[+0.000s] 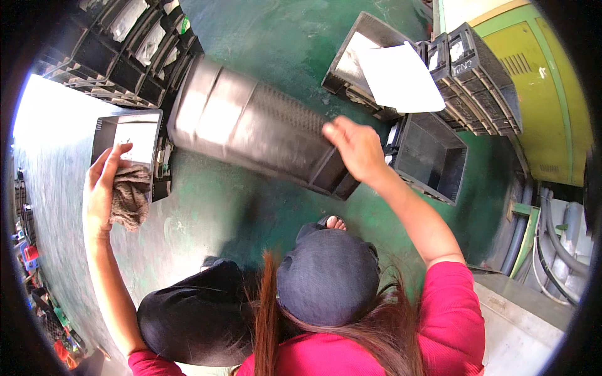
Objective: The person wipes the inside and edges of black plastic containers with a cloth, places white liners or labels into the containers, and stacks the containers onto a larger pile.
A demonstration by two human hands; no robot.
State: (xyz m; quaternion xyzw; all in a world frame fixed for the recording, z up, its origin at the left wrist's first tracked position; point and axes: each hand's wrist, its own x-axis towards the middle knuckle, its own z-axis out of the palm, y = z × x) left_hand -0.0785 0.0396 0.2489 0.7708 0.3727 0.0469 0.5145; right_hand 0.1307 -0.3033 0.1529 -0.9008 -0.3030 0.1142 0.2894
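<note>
A dark plastic crate (251, 122), blurred by motion, hangs tilted above the floor in front of me. My right hand (357, 150) is closed on its right end, thumb and fingers at the edge. At the left, my left hand (101, 188) holds a crumpled grey-brown rag (130, 199); its fingers point away from me, and part of the grip is hidden. Just beyond that hand a smaller black crate (157, 141) stands on the floor with something white inside.
Black crates (125, 59) are stacked at the far left. To the right lie an open black crate (461, 160), a crate (370, 28) with white sheets (404, 78) over it, and upright crates (480, 81) beside a yellow-green cabinet (533, 62). Pipes (567, 232) run at the right edge.
</note>
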